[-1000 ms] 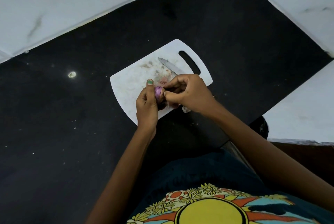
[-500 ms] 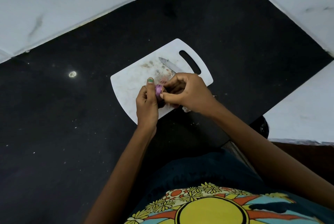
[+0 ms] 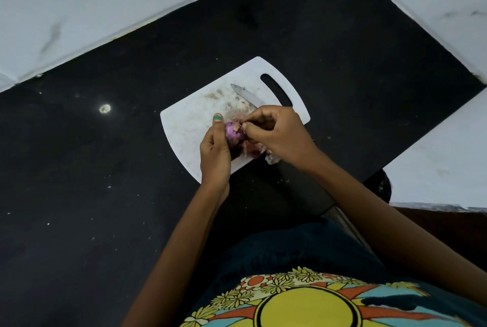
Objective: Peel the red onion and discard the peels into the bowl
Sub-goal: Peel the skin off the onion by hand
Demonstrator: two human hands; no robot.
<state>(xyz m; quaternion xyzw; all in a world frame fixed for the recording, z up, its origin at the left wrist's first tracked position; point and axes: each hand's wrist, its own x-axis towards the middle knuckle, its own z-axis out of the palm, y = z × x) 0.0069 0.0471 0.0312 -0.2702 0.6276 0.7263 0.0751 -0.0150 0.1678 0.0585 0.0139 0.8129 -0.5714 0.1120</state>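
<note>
Gripping red onion (image 3: 233,132) in left hand (image 3: 214,154), right hand (image 3: 276,134) pinching peel (image 3: 238,126), knife (image 3: 246,97) on cutting board (image 3: 189,118) behind

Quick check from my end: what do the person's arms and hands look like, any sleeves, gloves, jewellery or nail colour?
Both forearms are bare, with no sleeves in view, and no gloves, rings, bracelets or watch show on the left hand or the right hand. The left thumbnail is painted green; other nails are too hidden or small to judge. The shirt is dark with a yellow sun and flower print.
</note>
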